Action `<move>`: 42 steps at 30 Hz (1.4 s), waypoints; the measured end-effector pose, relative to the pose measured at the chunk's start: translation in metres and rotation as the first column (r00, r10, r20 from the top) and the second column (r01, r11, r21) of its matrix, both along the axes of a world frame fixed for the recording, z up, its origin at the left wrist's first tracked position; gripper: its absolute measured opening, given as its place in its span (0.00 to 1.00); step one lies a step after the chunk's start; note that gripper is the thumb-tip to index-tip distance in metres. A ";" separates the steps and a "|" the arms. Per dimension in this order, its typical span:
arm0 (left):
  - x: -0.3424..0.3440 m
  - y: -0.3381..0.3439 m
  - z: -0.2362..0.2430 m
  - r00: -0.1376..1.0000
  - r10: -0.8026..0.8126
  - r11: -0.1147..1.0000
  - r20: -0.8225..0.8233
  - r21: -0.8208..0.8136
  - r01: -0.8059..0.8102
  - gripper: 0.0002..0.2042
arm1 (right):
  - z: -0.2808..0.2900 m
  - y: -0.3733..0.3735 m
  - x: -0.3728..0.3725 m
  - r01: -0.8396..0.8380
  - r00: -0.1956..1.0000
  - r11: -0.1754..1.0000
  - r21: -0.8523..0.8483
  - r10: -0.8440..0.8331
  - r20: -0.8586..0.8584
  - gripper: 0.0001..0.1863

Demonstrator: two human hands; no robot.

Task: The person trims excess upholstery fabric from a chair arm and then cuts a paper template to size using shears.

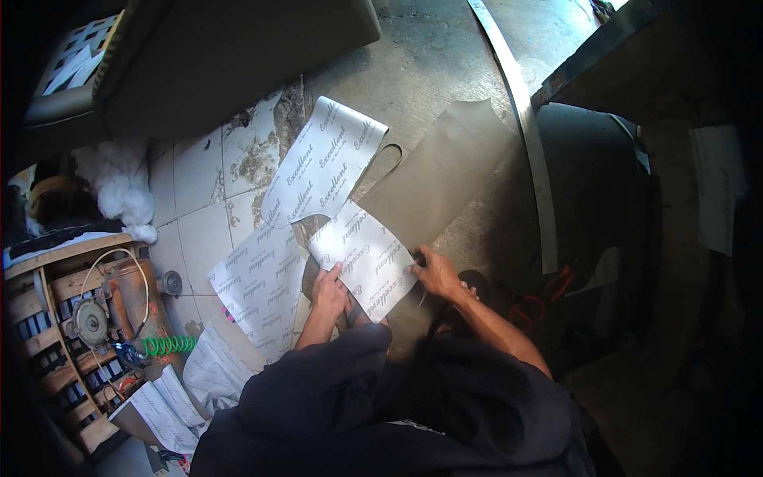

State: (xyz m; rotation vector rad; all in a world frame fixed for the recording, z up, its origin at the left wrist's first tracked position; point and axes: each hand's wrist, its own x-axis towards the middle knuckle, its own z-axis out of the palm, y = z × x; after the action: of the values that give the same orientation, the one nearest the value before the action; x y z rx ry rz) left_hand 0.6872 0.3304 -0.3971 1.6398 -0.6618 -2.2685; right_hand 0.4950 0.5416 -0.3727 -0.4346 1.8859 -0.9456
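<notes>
- The sheet, white with grey print, is in the person's hands, above the floor before their knees.
- The left hand grips its lower left edge, thumb on top and fingers mostly hidden beneath.
- The right hand pinches its right edge, fingers curled in.
- The floor is part stained grey concrete, part worn white tiles, dirty and patchy where the two meet.
- A second sheet lies just beyond the held one; a third sheet lies to the left, on the tiles.
- A brown panel lies flat on the concrete, beside a long, pale strip.
- At the left stand a slatted wooden frame and a rusty tank with a green coiled hose; white stuffing is heaped behind.
- Crumpled sheets sit near the left knee.
- Light falls across the far concrete; the right side is dark, with red handles showing there.
</notes>
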 end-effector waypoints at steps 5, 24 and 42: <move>0.007 -0.010 0.002 0.998 0.062 0.998 0.033 0.010 -0.062 0.20 | -0.012 0.003 0.002 0.041 0.997 0.999 -0.007 -0.041 -0.071 0.19; 0.038 -0.054 0.029 0.957 -0.142 0.951 0.254 -0.234 0.203 0.19 | -0.004 0.013 -0.111 -0.072 0.460 0.918 0.390 0.377 -0.804 0.33; -0.062 -0.207 -0.021 0.373 0.175 0.306 0.911 -0.410 0.859 0.17 | 0.011 0.021 -0.047 0.010 0.545 0.922 0.388 0.320 -0.775 0.38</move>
State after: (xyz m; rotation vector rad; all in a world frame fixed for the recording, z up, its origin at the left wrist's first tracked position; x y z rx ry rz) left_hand 0.6253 0.1235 -0.4180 1.8664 -2.3371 -0.4184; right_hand 0.4476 0.5621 -0.3619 -0.9386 2.7520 -0.2084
